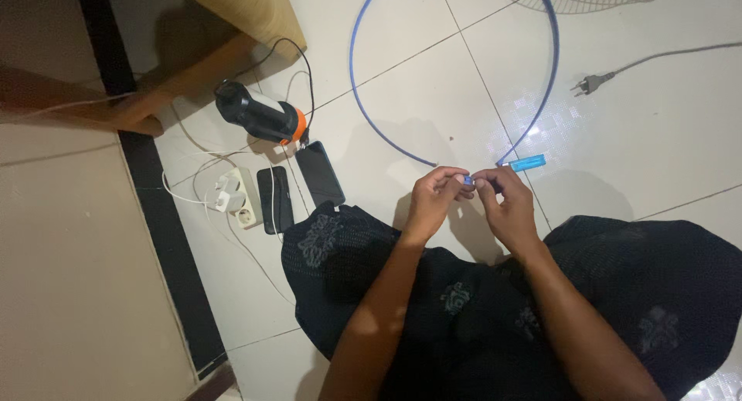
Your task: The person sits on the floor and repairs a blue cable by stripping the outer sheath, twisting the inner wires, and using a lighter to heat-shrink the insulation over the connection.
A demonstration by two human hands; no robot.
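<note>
Both hands' grip, left hand (434, 196) and right hand (506, 204), on blue hoop's (355, 84) ends above tiled floor (657, 138).

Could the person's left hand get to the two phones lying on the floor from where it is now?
Probably yes. The left hand pinches a small blue piece together with the right hand, so it would have to let go first. The two phones lie beside the knee, with bare tile between.
</note>
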